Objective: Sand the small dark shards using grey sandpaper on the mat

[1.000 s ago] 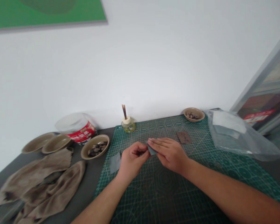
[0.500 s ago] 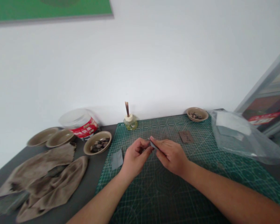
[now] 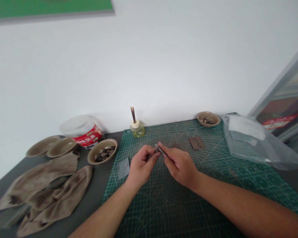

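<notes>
Over the middle of the green cutting mat (image 3: 149,211), my two hands meet at the fingertips. Pinched in my right hand (image 3: 182,165) is a folded piece of grey sandpaper (image 3: 161,151). My left hand (image 3: 142,165) grips a small brownish-grey piece (image 3: 156,149), mostly hidden by the fingers, and the sandpaper lies against it. Left of my left hand a grey sheet (image 3: 123,168) rests on the mat. A brown square sheet (image 3: 197,143) with dark writing lies beyond my right hand.
Bowls of small brown pieces stand at left (image 3: 90,158) and back right (image 3: 218,121). Two other bowls (image 3: 29,152), a lidded tub (image 3: 86,135) and crumpled brown cloths (image 3: 64,205) occupy the left. A reed diffuser (image 3: 138,129) stands behind; a clear plastic bag (image 3: 268,155) lies right.
The view has shifted slightly. My hands stay together at the fingertips, and the small piece shows a bit more beside the sandpaper.
</notes>
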Tool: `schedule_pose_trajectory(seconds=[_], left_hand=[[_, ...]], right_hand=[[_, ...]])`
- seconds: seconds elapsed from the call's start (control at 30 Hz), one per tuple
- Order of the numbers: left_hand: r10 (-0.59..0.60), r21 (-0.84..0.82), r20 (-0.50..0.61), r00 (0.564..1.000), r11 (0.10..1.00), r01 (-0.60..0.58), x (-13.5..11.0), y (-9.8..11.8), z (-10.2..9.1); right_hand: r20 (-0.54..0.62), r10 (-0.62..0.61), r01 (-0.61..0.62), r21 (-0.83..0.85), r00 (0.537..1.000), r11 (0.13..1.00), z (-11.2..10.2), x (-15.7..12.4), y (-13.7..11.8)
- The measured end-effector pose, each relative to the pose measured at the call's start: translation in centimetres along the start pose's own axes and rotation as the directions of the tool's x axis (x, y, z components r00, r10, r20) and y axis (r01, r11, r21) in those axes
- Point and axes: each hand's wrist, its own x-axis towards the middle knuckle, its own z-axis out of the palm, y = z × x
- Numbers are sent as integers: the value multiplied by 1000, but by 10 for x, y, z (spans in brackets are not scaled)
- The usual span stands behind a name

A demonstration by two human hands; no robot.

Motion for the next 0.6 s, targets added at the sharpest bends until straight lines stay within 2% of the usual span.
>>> schedule_pose_trajectory(seconds=[0.2, 0.3, 0.4, 0.47, 0.53, 0.6], left_hand=[[27, 39, -27, 999, 999, -26, -2, 2, -1], [38, 115, -7, 999, 993, -37, -2, 3, -2], [27, 216, 31, 999, 976, -33, -1, 5, -2], [9, 274, 48, 999, 961, -22, 0, 6, -2], [-1, 287, 49, 999, 958, -13, 1, 6, -2], [-4, 259, 32, 999, 966, -4, 1, 5, -3]], right_hand=[[31, 73, -75, 46, 997, 996, 0, 0, -2], [12, -36, 36, 19, 999, 999, -6, 3, -2], [85, -207, 214, -84, 975, 973, -13, 7, 1], [136, -267, 284, -128, 954, 950, -15, 8, 4], [142, -270, 288, -119, 952, 950, -15, 9, 7], [111, -217, 227, -95, 970, 969, -13, 9, 8]])
